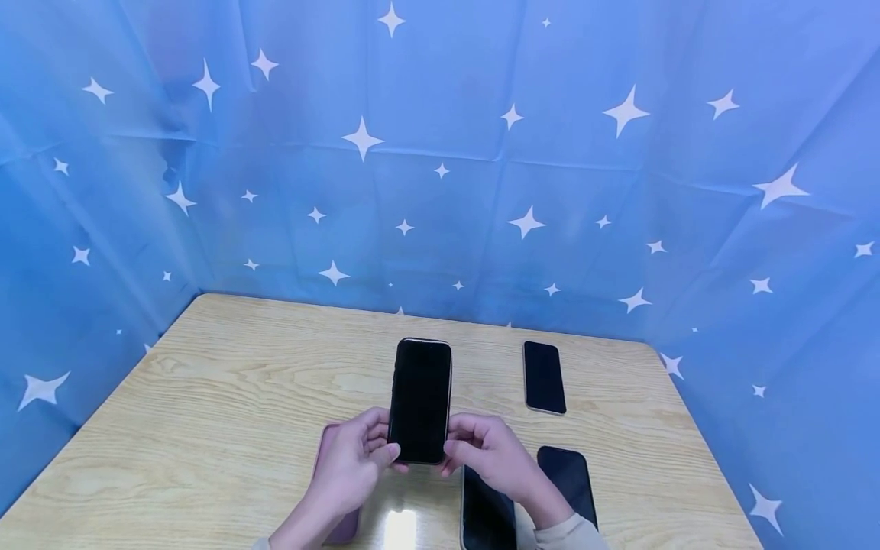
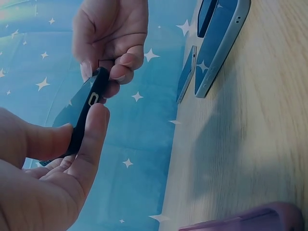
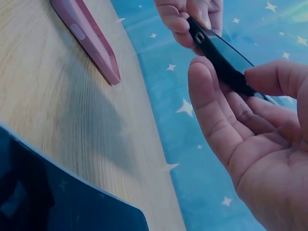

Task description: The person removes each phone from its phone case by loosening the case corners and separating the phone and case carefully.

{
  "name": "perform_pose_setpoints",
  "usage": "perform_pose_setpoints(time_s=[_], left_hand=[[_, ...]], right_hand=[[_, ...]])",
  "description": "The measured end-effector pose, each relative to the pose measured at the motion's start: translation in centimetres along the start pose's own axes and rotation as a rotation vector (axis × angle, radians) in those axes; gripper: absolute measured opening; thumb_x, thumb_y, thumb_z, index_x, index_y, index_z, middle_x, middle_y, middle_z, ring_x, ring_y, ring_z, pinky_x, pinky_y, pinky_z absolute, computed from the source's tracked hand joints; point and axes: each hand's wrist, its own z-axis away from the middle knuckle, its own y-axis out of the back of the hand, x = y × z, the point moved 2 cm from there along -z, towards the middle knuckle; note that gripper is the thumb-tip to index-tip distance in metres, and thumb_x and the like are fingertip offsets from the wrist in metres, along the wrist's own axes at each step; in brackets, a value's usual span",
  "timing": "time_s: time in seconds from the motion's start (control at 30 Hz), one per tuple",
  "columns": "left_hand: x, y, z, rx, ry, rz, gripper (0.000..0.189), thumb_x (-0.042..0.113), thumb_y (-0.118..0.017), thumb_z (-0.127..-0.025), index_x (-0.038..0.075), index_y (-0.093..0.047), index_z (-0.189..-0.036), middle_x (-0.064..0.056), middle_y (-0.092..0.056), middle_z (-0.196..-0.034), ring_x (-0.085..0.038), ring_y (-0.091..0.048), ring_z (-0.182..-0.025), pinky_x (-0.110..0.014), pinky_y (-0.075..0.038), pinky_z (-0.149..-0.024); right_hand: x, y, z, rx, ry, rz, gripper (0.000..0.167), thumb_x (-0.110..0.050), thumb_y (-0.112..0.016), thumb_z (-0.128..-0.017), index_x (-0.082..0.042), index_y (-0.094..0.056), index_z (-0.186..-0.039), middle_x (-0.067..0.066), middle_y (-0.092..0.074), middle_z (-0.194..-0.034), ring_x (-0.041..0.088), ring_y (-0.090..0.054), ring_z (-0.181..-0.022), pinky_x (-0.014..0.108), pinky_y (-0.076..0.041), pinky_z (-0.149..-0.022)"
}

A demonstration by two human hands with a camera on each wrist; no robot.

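A smartphone [image 1: 421,401] with a black screen is held up above the table, its screen toward the head camera. My left hand [image 1: 354,458] pinches its lower left corner, thumb on the front and fingers behind. At the lower right corner, my right hand [image 1: 491,454] grips it the same way. Both wrist views show the phone's black lower edge [image 2: 85,113], which looks like a case rim with a port opening. A pink phone case [image 3: 91,43] lies on the table below, partly hidden by my left hand in the head view.
On the wooden table [image 1: 261,397], a dark phone [image 1: 543,378] lies at the back right. Nearer, another phone [image 1: 488,508] lies under my right wrist, and a third phone [image 1: 569,481] is beside it. A blue star-patterned curtain [image 1: 440,191] surrounds the table's back and sides.
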Motion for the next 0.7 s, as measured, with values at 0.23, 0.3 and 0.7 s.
perform_pose_setpoints(time_s=[0.23, 0.3, 0.7], left_hand=[[0.1, -0.2, -0.3, 0.037, 0.013, -0.023, 0.028, -0.011, -0.065, -0.092, -0.004, -0.065, -0.119, -0.012, -0.077, -0.101, -0.022, -0.076, -0.076, -0.034, -0.065, -0.074], [0.1, -0.2, -0.4, 0.042, 0.015, -0.030, 0.028, -0.011, -0.065, -0.092, -0.004, -0.065, -0.119, -0.012, -0.077, -0.101, -0.020, -0.075, -0.075, -0.034, -0.065, -0.074], [0.3, -0.6, -0.8, 0.018, 0.014, 0.015, 0.032, -0.017, -0.059, -0.093, -0.006, -0.062, -0.122, -0.015, -0.074, -0.101, -0.025, -0.074, -0.080, -0.038, -0.065, -0.077]], right_hand=[[0.2, -0.5, -0.1, 0.032, -0.021, -0.021, 0.016, 0.005, -0.051, -0.099, 0.015, -0.061, -0.107, 0.033, -0.070, -0.093, 0.026, -0.076, -0.081, 0.039, -0.066, -0.079], [0.2, -0.7, -0.1, 0.050, -0.013, -0.015, 0.021, 0.007, -0.050, -0.097, 0.015, -0.063, -0.112, 0.034, -0.070, -0.095, 0.023, -0.076, -0.080, 0.037, -0.066, -0.078], [0.0, -1.1, -0.2, 0.148, 0.013, 0.009, 0.028, 0.012, -0.046, -0.091, 0.014, -0.065, -0.112, 0.029, -0.069, -0.090, 0.014, -0.071, -0.074, 0.032, -0.065, -0.072]])
